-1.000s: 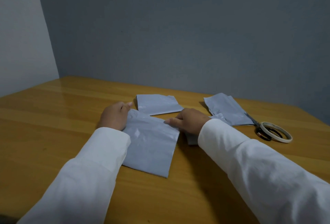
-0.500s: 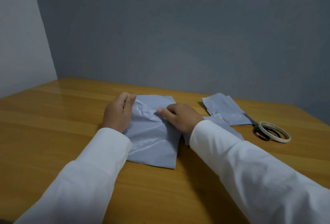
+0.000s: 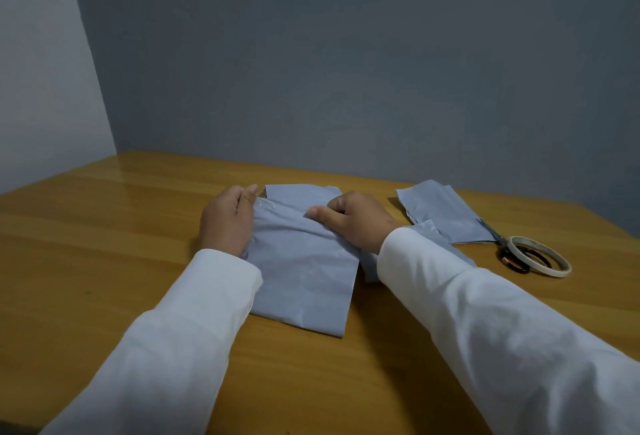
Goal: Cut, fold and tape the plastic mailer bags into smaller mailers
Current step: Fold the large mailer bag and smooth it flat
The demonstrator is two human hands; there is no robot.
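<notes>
While our white sleeves (image 3: 194, 313) fill the near view, the grey mailer piece (image 3: 304, 272) we are working lies flat on the wooden table (image 3: 104, 261) between our forearms, its long axis running away from us and its near edge free. At its far end both our hands meet it: the left hand (image 3: 227, 223) rests on the left corner with fingers curled over the edge, and the right hand (image 3: 356, 223) pinches a raised crease with thumb and bent fingers near the top right. So the plastic runs back toward us from both grips, and each hand sits about equally close to the fold line. We judge that the fold is being brought over or pressed. Just beyond lies another grey piece (image 3: 298, 194), partly under the held one. Farther right rest more cut pieces (image 3: 440, 213), then scissors (image 3: 498, 240) and a tape roll (image 3: 543, 258), well apart from the right hand.
</notes>
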